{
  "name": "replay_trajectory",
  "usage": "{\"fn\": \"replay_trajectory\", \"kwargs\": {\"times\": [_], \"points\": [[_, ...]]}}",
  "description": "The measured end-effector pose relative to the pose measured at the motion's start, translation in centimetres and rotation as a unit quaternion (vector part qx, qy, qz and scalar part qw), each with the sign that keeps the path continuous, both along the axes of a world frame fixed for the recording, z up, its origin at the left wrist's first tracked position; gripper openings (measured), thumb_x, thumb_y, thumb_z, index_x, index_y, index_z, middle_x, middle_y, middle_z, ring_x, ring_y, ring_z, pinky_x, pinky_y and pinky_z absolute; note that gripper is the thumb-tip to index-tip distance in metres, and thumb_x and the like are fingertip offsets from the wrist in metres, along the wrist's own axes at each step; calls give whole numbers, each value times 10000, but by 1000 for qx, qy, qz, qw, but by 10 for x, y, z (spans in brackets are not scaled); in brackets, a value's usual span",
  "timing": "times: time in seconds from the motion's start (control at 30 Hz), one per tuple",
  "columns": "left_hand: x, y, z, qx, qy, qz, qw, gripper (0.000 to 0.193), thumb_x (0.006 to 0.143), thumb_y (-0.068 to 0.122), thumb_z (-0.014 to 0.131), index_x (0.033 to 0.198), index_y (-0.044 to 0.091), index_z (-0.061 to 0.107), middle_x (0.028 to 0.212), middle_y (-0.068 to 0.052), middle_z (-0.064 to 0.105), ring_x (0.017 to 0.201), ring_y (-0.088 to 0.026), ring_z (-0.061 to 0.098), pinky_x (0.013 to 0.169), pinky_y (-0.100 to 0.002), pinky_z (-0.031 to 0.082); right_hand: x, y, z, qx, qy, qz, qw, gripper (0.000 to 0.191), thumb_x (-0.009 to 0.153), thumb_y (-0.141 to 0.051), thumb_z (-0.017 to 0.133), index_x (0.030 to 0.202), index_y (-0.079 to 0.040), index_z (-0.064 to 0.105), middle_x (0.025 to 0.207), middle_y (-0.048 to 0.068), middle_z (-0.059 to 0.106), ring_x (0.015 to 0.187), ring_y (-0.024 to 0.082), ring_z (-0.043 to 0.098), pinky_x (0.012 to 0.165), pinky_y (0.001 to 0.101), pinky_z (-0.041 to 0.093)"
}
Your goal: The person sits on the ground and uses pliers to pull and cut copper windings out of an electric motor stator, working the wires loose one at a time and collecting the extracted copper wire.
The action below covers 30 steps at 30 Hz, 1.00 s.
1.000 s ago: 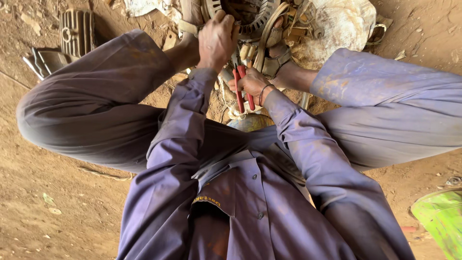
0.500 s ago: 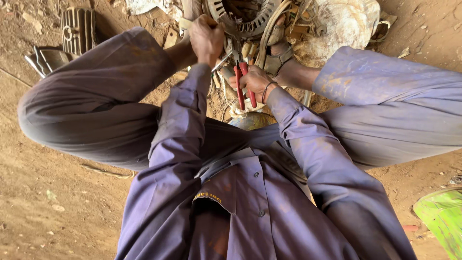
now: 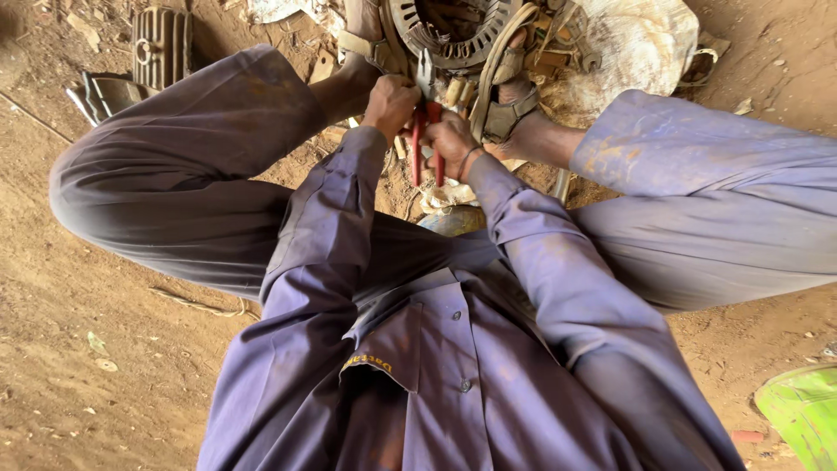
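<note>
**Visitor:** What does the scene look like from where you stand?

**Onlooker:** A person in dusty blue-purple work clothes sits on a dirt floor (image 3: 78, 349), knees spread wide, seen from above the head. Both arms reach forward to a round metal motor stator (image 3: 453, 35) with slotted teeth, which lies between the feet at the top of the view.

**Visitor:** What are the hands doing?

**Onlooker:** The left hand (image 3: 390, 103) is curled into a closed grip right at the near rim of the stator. It seems to pinch something there, but I cannot tell what. The right hand (image 3: 452, 141), with a thin band at the wrist, is wrapped shut around the red handles of a pair of pliers (image 3: 425, 131). The handles point back toward the body, and the dark nose points up at the stator's rim, just beside the left hand.

**Visitor:** And around them?

**Onlooker:** A sandalled foot (image 3: 510, 96) presses against the stator on its right side. Behind it sits a pale, crumpled sack (image 3: 641, 44). A ribbed metal cover (image 3: 163, 44) lies on the dirt at the upper left, well apart from the hands. A bright green object (image 3: 802, 414) shows at the lower right edge.
</note>
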<state>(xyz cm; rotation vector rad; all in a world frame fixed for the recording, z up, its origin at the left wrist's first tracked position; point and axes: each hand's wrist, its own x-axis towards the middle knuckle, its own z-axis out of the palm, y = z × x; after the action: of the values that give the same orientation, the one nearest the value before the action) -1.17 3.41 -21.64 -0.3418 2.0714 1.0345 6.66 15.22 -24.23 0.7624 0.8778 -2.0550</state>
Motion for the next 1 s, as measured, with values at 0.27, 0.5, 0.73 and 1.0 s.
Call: {"fn": "replay_trajectory", "kwargs": {"times": [0.27,0.5,0.73,1.0], "points": [[7,-10,-7,31,46,25,998,180,967,95,590,963,-25,724,808,-134,700,706,-203,649,658,-370,522,-11,-33,7,110,-22,-11,994,271,902,-24,417,1137,-28,551,1003,122,609,921,266,648,687,589,622],[16,2,2,18,46,117,992,198,979,55,548,874,-24,695,759,-129,690,681,-176,589,607,-390,478,-15,-31,8,127,-21,20,991,304,862,51,373,1127,8,516,962,142,579,820,274,641,602,542,637],[5,8,-7,-43,170,-49,983,197,935,114,626,837,10,761,771,-176,699,677,-231,640,671,-404,527,-18,-8,15,154,-20,90,984,221,925,-35,364,1018,5,561,785,151,588,634,278,633,526,469,566],[9,2,0,23,8,66,997,246,980,161,590,909,-10,752,797,-161,737,681,-225,657,612,-428,516,-14,-11,5,112,21,-6,993,115,851,-27,488,906,15,580,794,123,544,643,263,591,559,478,599]]}}
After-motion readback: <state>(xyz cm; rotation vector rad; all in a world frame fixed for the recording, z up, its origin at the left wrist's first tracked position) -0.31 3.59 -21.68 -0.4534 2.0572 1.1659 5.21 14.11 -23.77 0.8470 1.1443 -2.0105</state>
